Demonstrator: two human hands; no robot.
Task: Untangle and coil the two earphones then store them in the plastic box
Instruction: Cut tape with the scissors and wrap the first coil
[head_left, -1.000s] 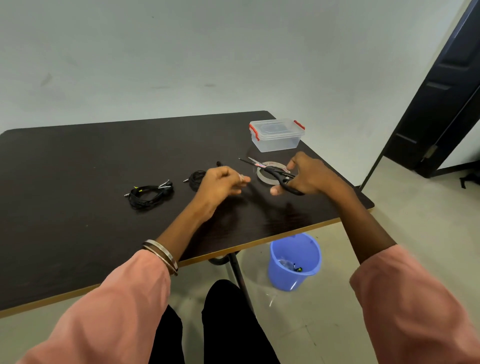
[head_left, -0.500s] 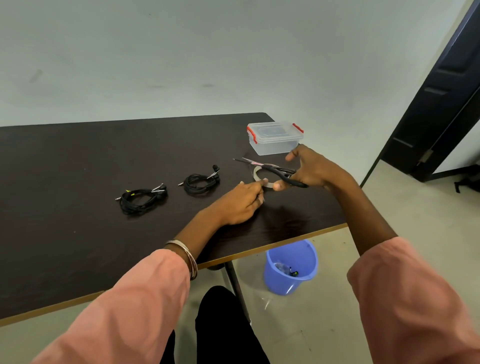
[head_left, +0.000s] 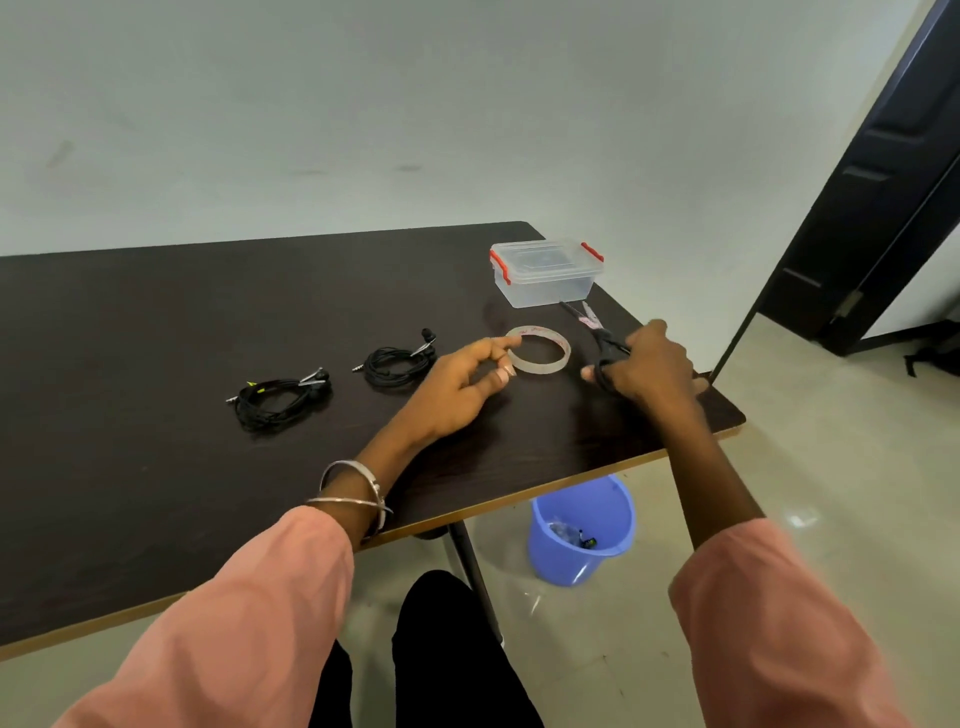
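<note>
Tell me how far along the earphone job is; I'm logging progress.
Done: both black earphone bundles lie coiled on the dark table. In hand: the right hand grips black scissors; the left hand touches the clear tape roll. Left: the lidded clear plastic box holds no earphones yet.

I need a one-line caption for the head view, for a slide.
Right hand holds scissors beside a tape roll; two coiled earphones lie left of the closed plastic box.

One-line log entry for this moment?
left hand: open by tape roll | right hand: holds scissors | plastic box: closed
</note>
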